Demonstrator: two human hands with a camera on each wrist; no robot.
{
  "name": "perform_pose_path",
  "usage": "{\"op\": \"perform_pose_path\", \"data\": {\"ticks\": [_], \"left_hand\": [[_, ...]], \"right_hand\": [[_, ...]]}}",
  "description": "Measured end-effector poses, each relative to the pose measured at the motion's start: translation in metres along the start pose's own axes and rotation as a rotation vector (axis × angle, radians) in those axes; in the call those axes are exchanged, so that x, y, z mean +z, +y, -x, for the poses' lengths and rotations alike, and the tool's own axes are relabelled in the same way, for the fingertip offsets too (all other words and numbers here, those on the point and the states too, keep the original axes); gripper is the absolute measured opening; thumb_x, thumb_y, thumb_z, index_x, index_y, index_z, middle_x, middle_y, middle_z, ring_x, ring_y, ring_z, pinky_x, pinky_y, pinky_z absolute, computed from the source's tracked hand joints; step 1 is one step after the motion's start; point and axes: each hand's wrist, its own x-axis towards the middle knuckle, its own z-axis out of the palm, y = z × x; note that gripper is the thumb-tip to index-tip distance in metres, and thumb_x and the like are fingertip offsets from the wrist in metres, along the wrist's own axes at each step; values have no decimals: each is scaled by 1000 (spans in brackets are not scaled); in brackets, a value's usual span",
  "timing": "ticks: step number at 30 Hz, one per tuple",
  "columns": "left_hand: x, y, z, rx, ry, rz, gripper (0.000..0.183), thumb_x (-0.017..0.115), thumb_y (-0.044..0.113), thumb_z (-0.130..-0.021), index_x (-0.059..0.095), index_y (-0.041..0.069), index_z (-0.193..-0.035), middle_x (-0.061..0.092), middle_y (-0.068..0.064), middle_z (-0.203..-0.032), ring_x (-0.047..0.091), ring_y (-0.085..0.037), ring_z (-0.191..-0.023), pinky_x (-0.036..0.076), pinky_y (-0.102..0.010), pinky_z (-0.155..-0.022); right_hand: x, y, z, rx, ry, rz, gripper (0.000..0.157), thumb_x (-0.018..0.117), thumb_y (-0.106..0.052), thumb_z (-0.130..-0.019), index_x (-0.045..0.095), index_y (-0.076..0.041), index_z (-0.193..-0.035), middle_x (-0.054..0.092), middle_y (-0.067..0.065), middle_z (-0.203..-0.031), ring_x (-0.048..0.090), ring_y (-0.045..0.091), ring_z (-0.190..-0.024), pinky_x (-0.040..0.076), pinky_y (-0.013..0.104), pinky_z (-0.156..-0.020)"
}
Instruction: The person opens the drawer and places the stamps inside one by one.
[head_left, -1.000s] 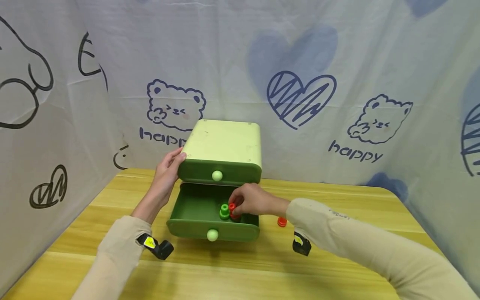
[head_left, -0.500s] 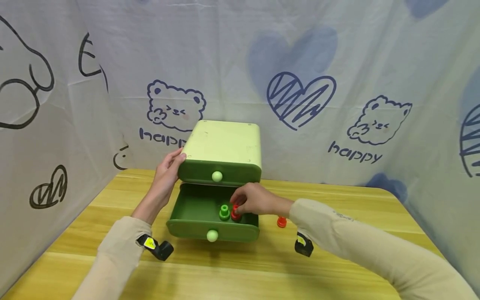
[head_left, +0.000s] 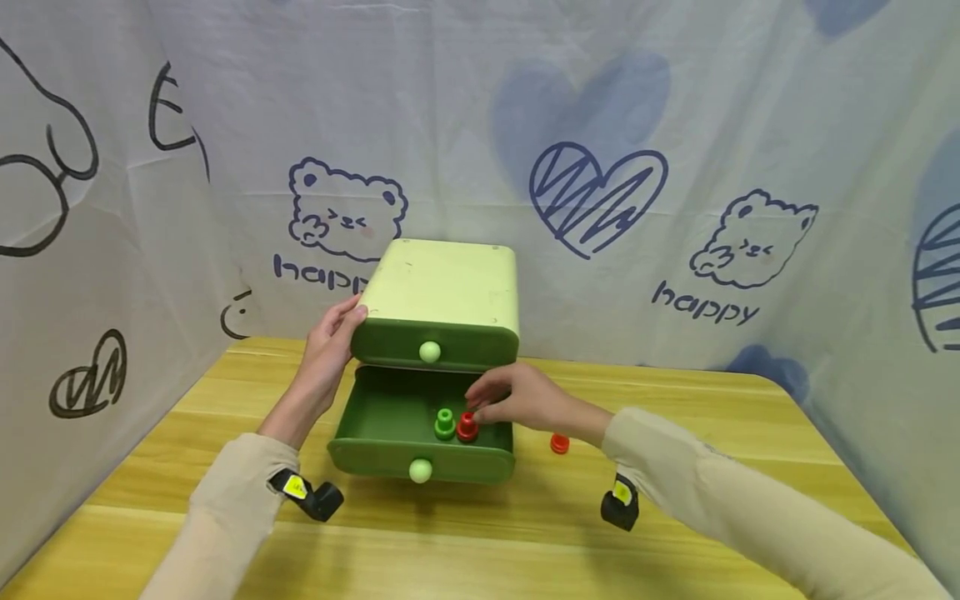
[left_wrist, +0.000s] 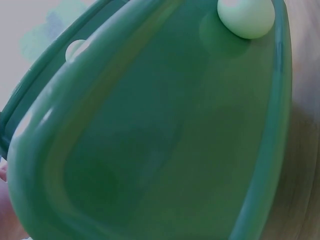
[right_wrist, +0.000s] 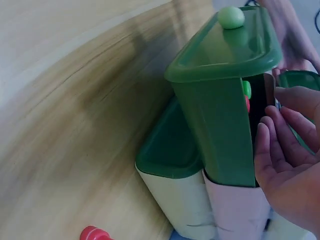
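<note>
A small cabinet [head_left: 442,279] with a pale yellow-green top and green drawers stands on the table. Its lower drawer [head_left: 390,408] is pulled out, holding a small green stepped plastic piece [head_left: 445,426] and a matching red one [head_left: 467,428], side by side and upright. My right hand [head_left: 528,398] hovers over the drawer's right side, thumb and fingers apart, fingertips right by the red piece. In the right wrist view the right hand's fingers [right_wrist: 287,135] are loosely bent with nothing between them. My left hand [head_left: 330,342] rests against the cabinet's left side, thumb at its upper front corner.
Another red piece [head_left: 559,443] lies on the wooden table [head_left: 675,500] to the right of the cabinet, near the right forearm. The upper drawer [head_left: 405,342] is closed. A printed cloth [head_left: 465,125] hangs behind and along both sides.
My right hand has let go of the red piece, which now stands beside the green one, and has drawn slightly right with fingers spread. The left hand stays put.
</note>
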Motion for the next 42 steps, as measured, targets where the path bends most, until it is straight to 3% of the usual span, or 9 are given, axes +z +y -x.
{"op": "perform_pose_path", "data": {"ticks": [6,15,23,35,42], "left_hand": [[0,1,0,1,3,-2,61,47,34,-101,28,7,-152,34,-17,-148,41,-26,-126,33,-39,-109],[-1,1,2,-5,6,-5,61,48,36,-101,28,8,-152,33,-15,-150,39,-28,-129,33,-39,-110],[0,3,3,-9,0,-15,62,48,37,-101,27,9,-152,32,-15,-150,37,-29,-131,31,-39,-111],[3,2,0,-13,-13,6,62,48,38,-101,28,8,-152,34,-15,-149,40,-26,-127,33,-39,-110],[2,0,1,-18,1,14,62,47,37,-101,26,8,-153,31,-15,-151,37,-28,-130,32,-39,-110]], "right_hand": [[-7,6,12,65,64,-101,28,68,-7,-89,66,6,-114,70,10,-102,64,20,-95,54,30,-80],[-17,30,22,125,183,-89,25,66,-11,-92,67,5,-112,69,10,-102,62,19,-89,55,32,-72],[-24,53,39,231,323,-129,23,64,-14,-94,67,2,-110,68,11,-103,61,28,-94,54,46,-80],[-28,83,46,297,393,-145,19,64,-8,-93,65,4,-108,68,10,-100,61,34,-97,54,45,-76],[-20,98,47,312,456,-73,16,67,-8,-91,67,2,-103,69,8,-96,63,25,-89,52,32,-72]]}}
